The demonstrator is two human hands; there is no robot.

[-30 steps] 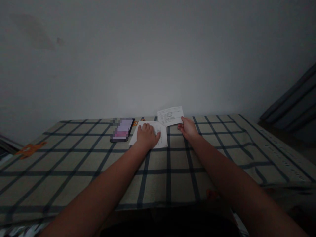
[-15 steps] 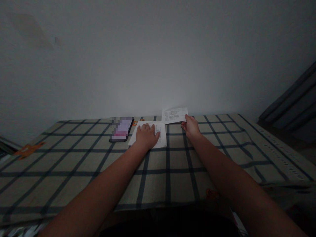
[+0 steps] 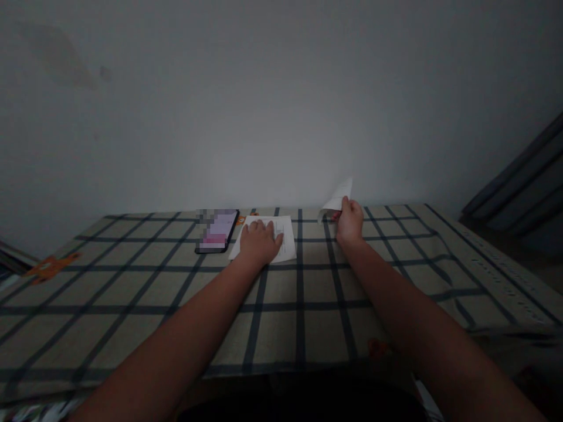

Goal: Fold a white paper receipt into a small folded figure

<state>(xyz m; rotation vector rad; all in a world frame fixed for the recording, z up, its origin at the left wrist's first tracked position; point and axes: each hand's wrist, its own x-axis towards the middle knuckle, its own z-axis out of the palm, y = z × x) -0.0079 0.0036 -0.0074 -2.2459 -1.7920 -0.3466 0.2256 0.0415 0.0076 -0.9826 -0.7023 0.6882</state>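
My left hand (image 3: 259, 243) lies palm down, fingers extended and flat, on a white paper sheet (image 3: 288, 234). It presses the sheet to the table (image 3: 308, 293) and grips nothing. The sheet lies flat just right of the phone (image 3: 217, 230), its left edge close to the phone's right edge. My right hand (image 3: 349, 223) is closed in a pinch on one edge of a paper slip (image 3: 338, 198). The slip is held off the table, further right of the phone than the sheet and apart from it. It stands curled, nearly edge-on to the camera. The phone lies flat, screen lit, on the checked cloth (image 3: 132, 281) covering the table. Behind the phone rises a plain wall (image 3: 264, 117).
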